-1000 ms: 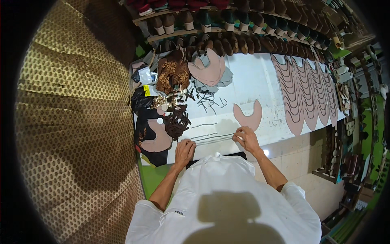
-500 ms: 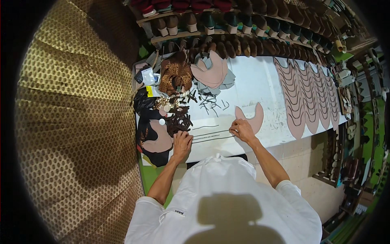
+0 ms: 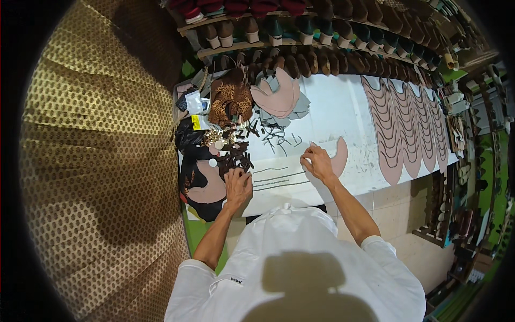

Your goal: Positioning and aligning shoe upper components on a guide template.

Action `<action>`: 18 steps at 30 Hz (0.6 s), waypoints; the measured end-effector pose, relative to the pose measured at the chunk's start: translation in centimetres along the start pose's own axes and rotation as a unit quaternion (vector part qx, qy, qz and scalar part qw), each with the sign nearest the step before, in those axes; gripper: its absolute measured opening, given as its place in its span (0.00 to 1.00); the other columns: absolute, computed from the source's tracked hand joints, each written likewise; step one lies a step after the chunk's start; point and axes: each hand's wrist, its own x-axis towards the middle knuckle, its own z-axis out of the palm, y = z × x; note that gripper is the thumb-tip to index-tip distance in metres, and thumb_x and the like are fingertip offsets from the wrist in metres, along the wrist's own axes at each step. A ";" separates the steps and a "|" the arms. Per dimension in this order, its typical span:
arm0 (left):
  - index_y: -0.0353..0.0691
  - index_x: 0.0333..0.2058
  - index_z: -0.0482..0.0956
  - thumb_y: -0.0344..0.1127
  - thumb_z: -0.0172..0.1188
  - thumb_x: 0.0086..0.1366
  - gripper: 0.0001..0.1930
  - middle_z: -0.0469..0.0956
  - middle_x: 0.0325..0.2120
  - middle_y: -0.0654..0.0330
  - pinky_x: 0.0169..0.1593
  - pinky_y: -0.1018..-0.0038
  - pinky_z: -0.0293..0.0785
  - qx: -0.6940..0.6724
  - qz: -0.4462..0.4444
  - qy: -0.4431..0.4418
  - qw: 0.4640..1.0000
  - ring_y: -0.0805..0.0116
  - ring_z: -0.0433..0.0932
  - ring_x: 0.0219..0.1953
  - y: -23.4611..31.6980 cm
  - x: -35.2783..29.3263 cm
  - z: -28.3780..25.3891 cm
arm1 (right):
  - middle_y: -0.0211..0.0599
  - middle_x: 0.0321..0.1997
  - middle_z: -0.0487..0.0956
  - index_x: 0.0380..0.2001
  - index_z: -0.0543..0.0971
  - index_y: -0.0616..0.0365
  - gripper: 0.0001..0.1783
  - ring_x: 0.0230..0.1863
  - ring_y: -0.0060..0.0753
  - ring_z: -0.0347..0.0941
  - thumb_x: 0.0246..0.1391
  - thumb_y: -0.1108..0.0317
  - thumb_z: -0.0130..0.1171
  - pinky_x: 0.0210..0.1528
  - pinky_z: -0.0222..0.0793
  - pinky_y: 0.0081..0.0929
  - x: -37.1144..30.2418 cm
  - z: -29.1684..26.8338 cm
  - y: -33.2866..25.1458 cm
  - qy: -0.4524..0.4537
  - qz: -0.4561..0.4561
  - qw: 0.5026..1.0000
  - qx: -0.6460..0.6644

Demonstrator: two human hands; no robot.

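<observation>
The right hand's thumb and forefinger curve toward each other, nearly closed, near the right end of the upper of the long dark strips [image 3: 284, 186]; whether they pinch anything I cannot tell. The left hand [image 3: 237, 186] lies palm down, its fingers part bent and slightly spread, near the strips' left ends and against the lower edge of a heap of brown cut pieces [image 3: 234, 158]; any hold there is hidden under the fingers. Both wrists are low over the white table [image 3: 328, 104], the forearms angling outward to elbows wide of the white shirt [image 3: 300, 228]. The right hand [image 3: 319, 163] covers part of a single pink U-shaped piece [image 3: 339, 155]. The strips run side by side between the hands, a shorter wavy one above them, none visibly joined to a pink piece. Farther right, pink pieces [image 3: 393, 173] lie overlapped in four columns, so that laying-out looks done; the lone U-shape sits apart from them, seemingly not yet handled likewise. Beyond the hands are scattered short dark strips [image 3: 276, 142], a pile of pink and grey pieces [image 3: 282, 96], leopard-print pieces [image 3: 230, 99] and shelved shoes [image 3: 275, 29].
</observation>
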 end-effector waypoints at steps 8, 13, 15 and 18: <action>0.44 0.39 0.87 0.32 0.70 0.58 0.09 0.76 0.44 0.58 0.53 0.57 0.60 -0.013 -0.002 0.015 1.000 0.54 0.71 0.51 -0.3 2.6 1.6 | 0.33 0.38 0.82 0.27 0.88 0.52 0.08 0.45 0.42 0.77 0.53 0.61 0.68 0.54 0.66 0.46 3.5 3.5 -4.3 -0.021 0.057 0.998 -0.034; 0.45 0.41 0.88 0.33 0.70 0.59 0.11 0.76 0.52 0.56 0.57 0.54 0.58 -0.032 -0.025 0.027 0.999 0.53 0.69 0.57 0.0 4.4 1.3 | 0.32 0.40 0.82 0.29 0.88 0.52 0.07 0.45 0.40 0.77 0.54 0.63 0.66 0.55 0.66 0.46 3.9 5.0 -3.4 -0.029 0.061 0.994 -0.084; 0.46 0.41 0.88 0.33 0.70 0.58 0.11 0.76 0.52 0.56 0.59 0.54 0.56 -0.029 -0.027 0.019 0.999 0.53 0.67 0.59 -0.6 4.0 0.9 | 0.32 0.40 0.82 0.30 0.88 0.53 0.07 0.46 0.40 0.77 0.54 0.64 0.65 0.56 0.66 0.45 3.8 4.9 -2.9 -0.028 0.055 0.996 -0.069; 0.48 0.37 0.89 0.34 0.71 0.56 0.08 0.76 0.54 0.56 0.61 0.53 0.53 -0.019 -0.001 -0.030 0.999 0.50 0.65 0.62 -1.0 2.0 0.2 | 0.33 0.40 0.82 0.30 0.87 0.54 0.07 0.47 0.40 0.77 0.55 0.65 0.65 0.57 0.66 0.44 3.2 3.9 -1.8 -0.013 0.046 0.996 -0.082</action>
